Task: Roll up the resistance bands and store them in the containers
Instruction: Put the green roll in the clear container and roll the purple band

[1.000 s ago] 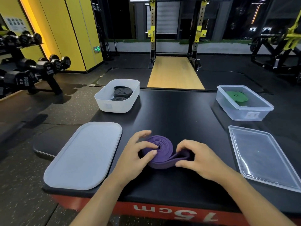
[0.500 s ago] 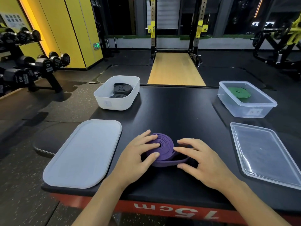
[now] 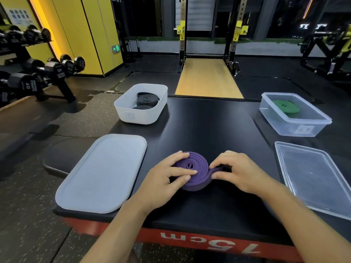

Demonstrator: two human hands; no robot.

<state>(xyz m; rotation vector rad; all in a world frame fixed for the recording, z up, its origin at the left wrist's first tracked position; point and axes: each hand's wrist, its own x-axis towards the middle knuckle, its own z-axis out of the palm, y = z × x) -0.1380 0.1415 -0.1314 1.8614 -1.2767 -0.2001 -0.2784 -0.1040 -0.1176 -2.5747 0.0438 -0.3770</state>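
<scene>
Purple band [image 3: 191, 168] is mostly coiled and lies flat on the black pad [image 3: 209, 130], near the front edge and between both hands. A short tail runs off its right side and isn't wound in yet.

Left hand [image 3: 163, 179] is draped over the coil's left side, with its fingers spread and curved across the top and around the far rim, holding the turns together. Right hand [image 3: 241, 173] has thumb and fingers closed on the loose tail just beside the coil.

Progress, judging from the layout:
- White container [image 3: 140, 118], far left: rolled black bands [image 3: 148, 98] inside – looks like two, done.
- Clear container [image 3: 296, 126], far right: one rolled green band [image 3: 285, 109] inside, done.
- Both boxes are open. The white lid [image 3: 102, 173] lies flat left of the hands, and the clear lid [image 3: 313, 177] lies flat to the right.

Left to do: wrap the last bit of tail, then drop the purple coil into a box – I can't tell which one it belongs in. No other loose bands are in view, so this is probably the last one. Lids may go on afterwards.
</scene>
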